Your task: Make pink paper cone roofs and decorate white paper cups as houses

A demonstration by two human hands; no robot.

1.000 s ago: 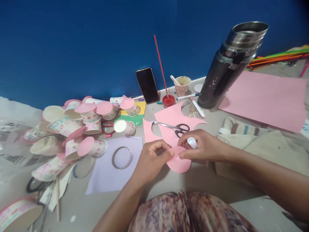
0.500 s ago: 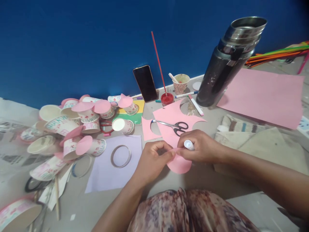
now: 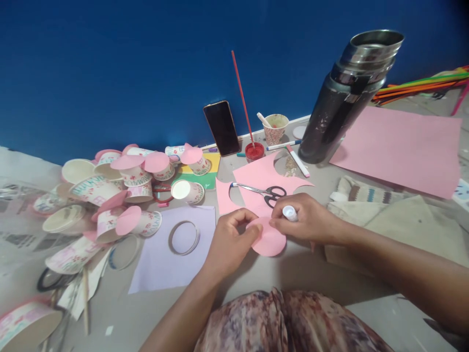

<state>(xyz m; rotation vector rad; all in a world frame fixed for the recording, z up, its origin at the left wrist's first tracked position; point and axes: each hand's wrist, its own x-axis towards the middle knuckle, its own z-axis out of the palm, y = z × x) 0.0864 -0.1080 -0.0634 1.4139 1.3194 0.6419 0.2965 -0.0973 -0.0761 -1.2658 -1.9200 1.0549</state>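
Paper disc (image 3: pixel 270 240) in left hand (image 3: pixel 230 238), grip narrow

paper circle (image 3: pixel 270 240): pink | scissor handles (image 3: pixel 270 194): black | wall (image 3: pixel 146 73): blue | garment (image 3: pixel 249 322): mottled

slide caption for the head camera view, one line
The left hand pinches a pink paper disc, the right hand holds a small white object, with scissors and decorated paper cups nearby.

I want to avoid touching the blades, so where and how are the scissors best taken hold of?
Probably by the black handles, coming from the person's right: the scissors lie on the cut pink sheet with the handles toward the right hand and the blades pointing left.
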